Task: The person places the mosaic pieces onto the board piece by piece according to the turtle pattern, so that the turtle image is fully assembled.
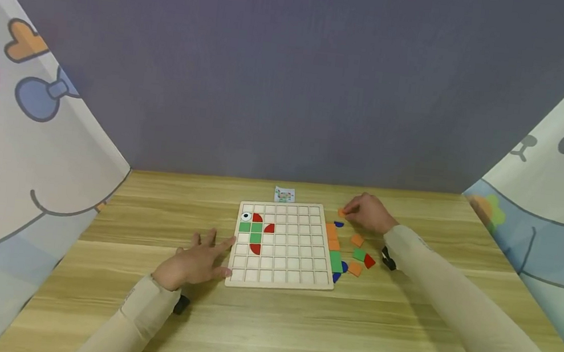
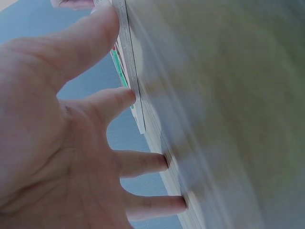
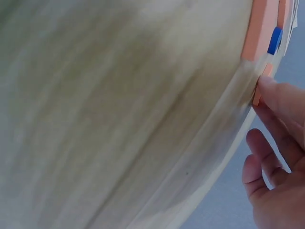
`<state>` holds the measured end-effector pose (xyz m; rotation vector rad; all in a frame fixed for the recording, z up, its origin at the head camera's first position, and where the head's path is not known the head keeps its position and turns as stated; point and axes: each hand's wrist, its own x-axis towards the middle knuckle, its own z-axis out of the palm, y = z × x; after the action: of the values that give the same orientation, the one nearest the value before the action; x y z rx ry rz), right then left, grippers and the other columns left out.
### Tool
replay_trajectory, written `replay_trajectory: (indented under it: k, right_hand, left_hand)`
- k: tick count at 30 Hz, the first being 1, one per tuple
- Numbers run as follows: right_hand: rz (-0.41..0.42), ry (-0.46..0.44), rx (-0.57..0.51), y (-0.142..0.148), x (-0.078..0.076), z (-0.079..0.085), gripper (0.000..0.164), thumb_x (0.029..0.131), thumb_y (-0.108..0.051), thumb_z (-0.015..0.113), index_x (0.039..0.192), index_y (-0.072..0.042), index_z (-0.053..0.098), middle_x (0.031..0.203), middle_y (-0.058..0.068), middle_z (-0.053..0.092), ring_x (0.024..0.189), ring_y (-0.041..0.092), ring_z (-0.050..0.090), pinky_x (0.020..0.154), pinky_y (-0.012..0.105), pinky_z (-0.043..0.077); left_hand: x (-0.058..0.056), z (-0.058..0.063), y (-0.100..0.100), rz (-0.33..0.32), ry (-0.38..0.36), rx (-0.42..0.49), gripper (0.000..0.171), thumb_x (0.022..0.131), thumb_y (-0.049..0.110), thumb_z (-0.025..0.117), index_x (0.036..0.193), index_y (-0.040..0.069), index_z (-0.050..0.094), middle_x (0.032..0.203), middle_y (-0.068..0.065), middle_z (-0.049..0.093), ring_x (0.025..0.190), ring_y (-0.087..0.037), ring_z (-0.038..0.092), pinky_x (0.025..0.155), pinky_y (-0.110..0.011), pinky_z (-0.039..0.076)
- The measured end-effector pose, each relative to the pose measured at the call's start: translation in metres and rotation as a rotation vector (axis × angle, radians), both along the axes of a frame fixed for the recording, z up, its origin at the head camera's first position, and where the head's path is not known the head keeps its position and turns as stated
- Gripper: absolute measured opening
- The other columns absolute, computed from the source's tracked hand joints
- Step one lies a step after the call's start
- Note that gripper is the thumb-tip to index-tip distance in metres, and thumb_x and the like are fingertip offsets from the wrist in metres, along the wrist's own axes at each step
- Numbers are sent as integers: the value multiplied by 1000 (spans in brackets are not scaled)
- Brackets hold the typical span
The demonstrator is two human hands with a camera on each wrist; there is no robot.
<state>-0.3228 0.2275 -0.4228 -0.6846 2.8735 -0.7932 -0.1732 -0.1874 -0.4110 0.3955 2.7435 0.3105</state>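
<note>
Near the middle of the desk (image 1: pixel 286 331), towards its far edge, a wooden grid board (image 1: pixel 280 263) is laid flat. The hands are held well apart. By the left hand (image 1: pixel 196 264), its fingers spread, the board is touched along its left edge, near the front-left corner, with thumb and forefinger; the board seems to be steadied this way. Beyond the right edge of the board, near its far-right corner, an orange tile (image 1: pixel 342 212) is pinched between the thumb and forefinger of the right hand (image 1: pixel 368 212); whether it is clear of the desk cannot be told.

Just beyond the board's far edge a picture card (image 1: pixel 284 195) is placed. Along the right edge, stacked green tiles (image 1: pixel 336 262) are gathered towards the front-right corner. Near the left edge, seated green tiles (image 1: pixel 256 228) are joined by red quarter-circles (image 1: pixel 255 249) and, in the leftmost column, a round eye tile (image 1: pixel 246 216). Just beside the pinched tile a blue half-disc (image 1: pixel 339 224) is seen.

For a good pick-up, the tile is best gripped by opposite edges and raised straight, so that the half-disc is not nudged. The board is best steadied lightly, lest the seated pieces be jolted.
</note>
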Motion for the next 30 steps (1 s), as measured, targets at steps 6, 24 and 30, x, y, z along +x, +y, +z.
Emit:
replay_trajectory:
  k: [6, 24, 30]
  right_hand:
    - [-4, 24, -52, -8, 7, 2, 12, 84, -16, 73, 94, -12, 76, 96, 0, 66, 92, 22, 54, 78, 40, 49]
    - [309, 70, -107, -100, 47, 15, 14, 80, -13, 77, 94, -12, 77, 90, -8, 61, 85, 10, 50, 74, 28, 46]
    - [363, 66, -105, -123, 53, 13, 13, 79, -10, 77, 92, -10, 77, 87, -6, 64, 79, 10, 48, 81, 30, 45]
  left_hand:
    - [0, -2, 0, 3, 0, -3, 78, 87, 51, 61, 151, 25, 26, 151, -30, 13, 130, -60, 12, 82, -78, 25]
    - [1, 2, 0, 0, -1, -3, 76, 88, 50, 60, 151, 25, 26, 151, -30, 13, 130, -60, 13, 83, -78, 25]
    - [0, 2, 0, -2, 2, -6, 77, 88, 50, 60, 151, 25, 25, 151, -30, 13, 130, -60, 13, 82, -78, 25]
